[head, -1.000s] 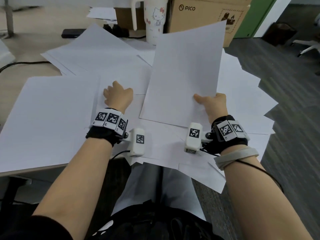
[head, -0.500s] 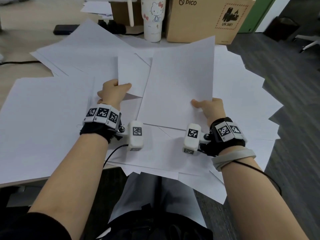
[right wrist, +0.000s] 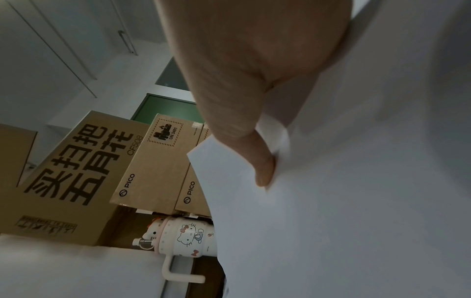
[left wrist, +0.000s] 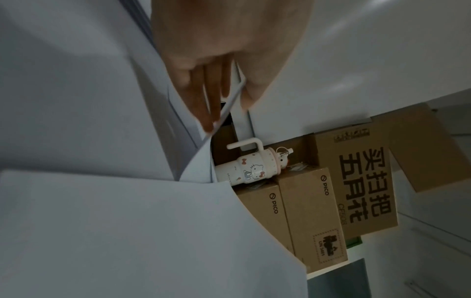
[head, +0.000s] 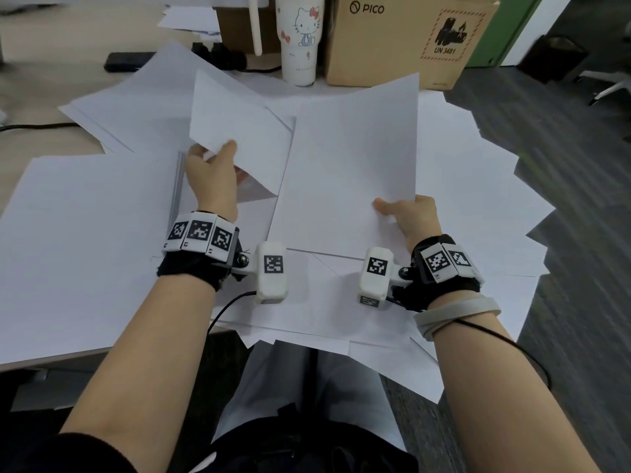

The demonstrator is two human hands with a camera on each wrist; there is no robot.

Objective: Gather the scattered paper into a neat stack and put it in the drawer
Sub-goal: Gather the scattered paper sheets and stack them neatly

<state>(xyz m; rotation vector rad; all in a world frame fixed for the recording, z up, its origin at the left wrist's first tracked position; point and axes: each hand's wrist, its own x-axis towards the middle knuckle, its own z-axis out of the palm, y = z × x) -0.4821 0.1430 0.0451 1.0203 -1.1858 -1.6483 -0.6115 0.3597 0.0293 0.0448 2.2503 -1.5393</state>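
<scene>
White paper sheets (head: 85, 233) lie scattered and overlapping over the desk. My left hand (head: 213, 172) pinches the near corner of one sheet (head: 235, 128) and holds it raised off the pile; in the left wrist view the thumb (left wrist: 252, 88) lies on one face and the fingers (left wrist: 209, 104) on the other. My right hand (head: 409, 216) grips a small bundle of sheets (head: 351, 165) at its right edge, thumb (right wrist: 262, 171) on top, tilted above the pile. No drawer is in view.
A Hello Kitty tumbler (head: 300, 39) and brown PICO cartons (head: 403, 39) stand at the desk's back edge. A black device (head: 126, 61) and a cable (head: 34, 126) lie at the back left. Sheets overhang the desk's near and right edges above grey carpet (head: 563, 148).
My left hand went from resting on the pile to pinching a sheet's corner and lifting it. The right hand's bundle has tilted lower toward the pile.
</scene>
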